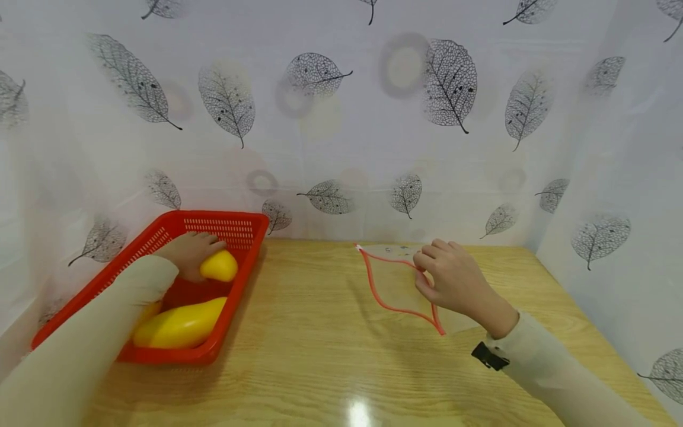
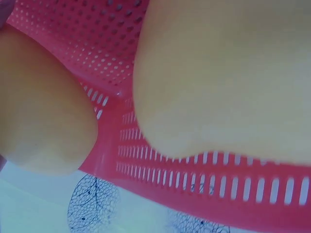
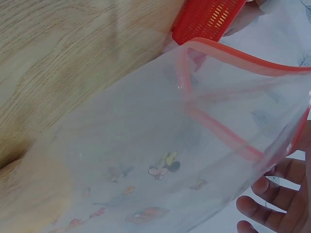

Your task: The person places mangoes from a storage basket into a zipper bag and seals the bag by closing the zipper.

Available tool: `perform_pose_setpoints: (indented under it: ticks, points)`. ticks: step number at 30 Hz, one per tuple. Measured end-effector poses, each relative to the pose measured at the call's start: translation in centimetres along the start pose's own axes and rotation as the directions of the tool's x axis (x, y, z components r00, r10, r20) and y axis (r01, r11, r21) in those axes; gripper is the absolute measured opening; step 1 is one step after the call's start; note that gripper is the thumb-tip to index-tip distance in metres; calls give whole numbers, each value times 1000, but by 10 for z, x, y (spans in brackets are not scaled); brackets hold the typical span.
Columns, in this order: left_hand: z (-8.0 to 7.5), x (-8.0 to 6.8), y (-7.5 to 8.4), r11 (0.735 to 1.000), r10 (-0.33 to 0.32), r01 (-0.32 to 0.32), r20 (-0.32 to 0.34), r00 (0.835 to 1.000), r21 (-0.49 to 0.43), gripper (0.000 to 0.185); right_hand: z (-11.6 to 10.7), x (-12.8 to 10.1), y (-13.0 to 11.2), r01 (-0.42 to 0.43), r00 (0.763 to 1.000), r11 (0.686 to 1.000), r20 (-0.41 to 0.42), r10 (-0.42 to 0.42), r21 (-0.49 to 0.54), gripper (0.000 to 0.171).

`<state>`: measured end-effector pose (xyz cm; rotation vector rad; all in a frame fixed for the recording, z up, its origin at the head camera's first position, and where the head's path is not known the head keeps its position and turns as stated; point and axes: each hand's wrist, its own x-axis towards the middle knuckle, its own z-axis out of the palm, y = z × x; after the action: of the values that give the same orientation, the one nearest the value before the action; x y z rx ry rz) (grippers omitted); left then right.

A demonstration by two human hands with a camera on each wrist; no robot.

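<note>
Inside the red basket (image 1: 213, 350), my left hand (image 1: 189, 252) grips a smooth yellow fruit-shaped piece (image 1: 219, 266); its exact kind is unclear. The same piece (image 2: 41, 107) fills the left side of the left wrist view. Below that hand lies a longer, larger yellow piece (image 1: 181, 325), with part of another yellow thing beside it, mostly hidden by the sleeve. My right hand (image 1: 453, 279) pinches the rim of a translucent zipper bag (image 1: 395, 284) with red edging, whose mouth gapes toward the left. Small cartoon prints show on the bag (image 3: 126, 131) in the right wrist view.
Both hands work over a wooden table (image 1: 299, 356). A white curtain (image 1: 341, 148) printed with dark leaves hangs behind it and at both sides. The basket stands at the left, near the curtain, and its rim rises around the left hand.
</note>
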<state>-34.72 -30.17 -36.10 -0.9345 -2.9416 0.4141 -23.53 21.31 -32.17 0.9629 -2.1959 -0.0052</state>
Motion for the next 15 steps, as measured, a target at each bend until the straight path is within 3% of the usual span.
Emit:
perform_pose_setpoints:
  ticks: [15]
  points:
    - [-25,-13,-7,1000,18,-18,-60,998,8,78,-1,-1,0,-6,1000,1000,0,6,-4,13]
